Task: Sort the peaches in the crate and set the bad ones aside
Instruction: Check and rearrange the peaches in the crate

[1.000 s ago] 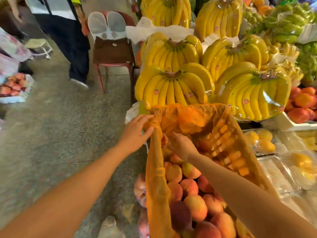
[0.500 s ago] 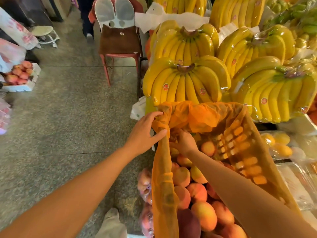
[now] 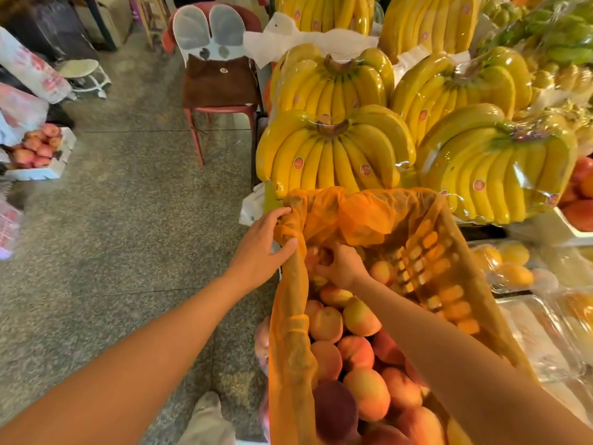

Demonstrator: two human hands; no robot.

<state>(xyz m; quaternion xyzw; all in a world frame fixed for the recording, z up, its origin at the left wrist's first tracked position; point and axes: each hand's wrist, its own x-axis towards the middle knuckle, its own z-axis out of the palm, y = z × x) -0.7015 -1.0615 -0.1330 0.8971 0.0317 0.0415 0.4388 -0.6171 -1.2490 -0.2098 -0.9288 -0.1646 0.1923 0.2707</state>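
Slatted crate [image 3: 444, 277], lined with orange netting [image 3: 353, 220] and piled with peaches [image 3: 356, 351]. Left hand [image 3: 261, 248] at crate's far-left corner, fingers [image 3: 279, 213] and thumb pinching bunched netting. Right hand [image 3: 345, 268] inside same corner, fingers [image 3: 324, 269] curled round one peach [image 3: 316, 256], which lies against the netting. Banana bunches [image 3: 333, 155] just beyond crate.

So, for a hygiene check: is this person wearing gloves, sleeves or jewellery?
No. The left hand and right hand are bare: no gloves, rings or watch in view. No sleeve covers the left forearm or right forearm.
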